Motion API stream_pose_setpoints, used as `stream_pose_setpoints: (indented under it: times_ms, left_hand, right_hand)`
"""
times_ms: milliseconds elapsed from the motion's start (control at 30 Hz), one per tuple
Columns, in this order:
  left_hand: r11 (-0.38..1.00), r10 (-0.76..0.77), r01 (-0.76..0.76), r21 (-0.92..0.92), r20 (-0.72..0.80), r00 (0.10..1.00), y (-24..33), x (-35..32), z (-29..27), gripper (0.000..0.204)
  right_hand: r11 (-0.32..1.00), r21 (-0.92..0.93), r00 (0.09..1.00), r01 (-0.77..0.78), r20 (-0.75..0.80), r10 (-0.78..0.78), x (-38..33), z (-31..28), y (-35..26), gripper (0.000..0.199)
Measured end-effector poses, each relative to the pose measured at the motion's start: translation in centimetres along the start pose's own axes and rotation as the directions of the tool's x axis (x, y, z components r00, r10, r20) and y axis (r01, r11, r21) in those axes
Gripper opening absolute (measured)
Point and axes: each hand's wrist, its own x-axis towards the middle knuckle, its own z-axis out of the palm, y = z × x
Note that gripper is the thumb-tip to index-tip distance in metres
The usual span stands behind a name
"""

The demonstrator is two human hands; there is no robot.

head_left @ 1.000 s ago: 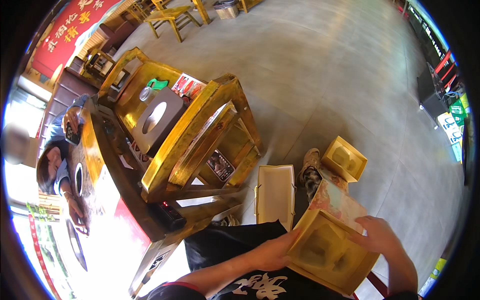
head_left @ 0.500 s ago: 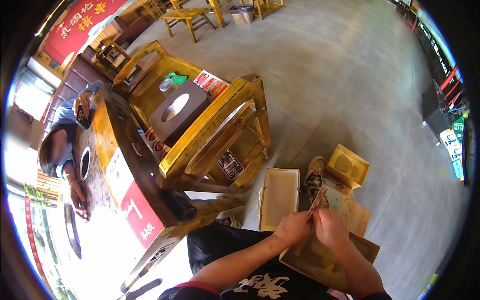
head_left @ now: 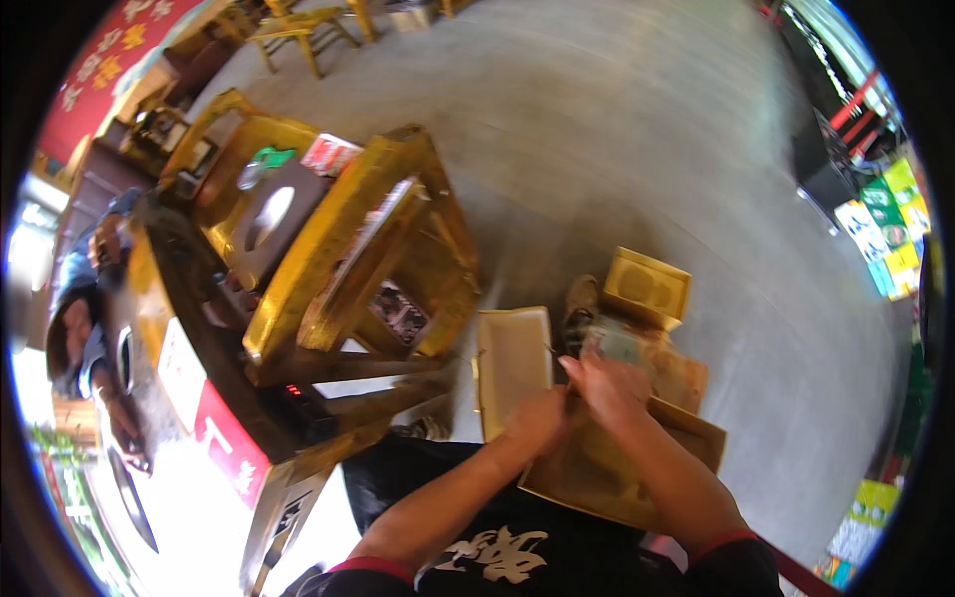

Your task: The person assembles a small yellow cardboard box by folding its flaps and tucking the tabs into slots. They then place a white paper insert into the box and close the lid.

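My left hand (head_left: pixel 542 423) and my right hand (head_left: pixel 610 386) are close together over an open cardboard box (head_left: pixel 701 438) at my lap. The fingers of both are curled, with the right thumb pointing up and to the left. Whatever they grip is hidden by the hands and smeared by motion. Just beyond them, flat printed pieces (head_left: pixel 681 378) in brown and pale green lie low by my shoe (head_left: pixel 580 303). Left of my hands stands an open, pale-lined box (head_left: pixel 515 363).
A smaller open box (head_left: pixel 647 286) sits beyond my shoe. To the left are a wooden chair (head_left: pixel 348 259) bearing a dark tissue box (head_left: pixel 274 219), and a table (head_left: pixel 164 284) with a person (head_left: pixel 85 328) seated across it. A dark speaker-like box (head_left: pixel 826 164) stands far right.
The view has swung, so the surroundings sit further left. A thin reddish-brown piece stood up from between my hands before; now it no longer shows clearly. My right hand has turned, thumb outward.
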Motion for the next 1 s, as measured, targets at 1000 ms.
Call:
stream_pose_setpoints:
  times_ms: [1000]
  left_hand:
    - [0.997, -0.059, 0.063, -0.034, 0.098, 0.993, 1.7, 3.7, -3.7, 0.018]
  right_hand:
    - [0.983, 0.083, 0.971, -0.165, 0.187, 0.148, 0.2, -2.2, -0.9, 0.052]
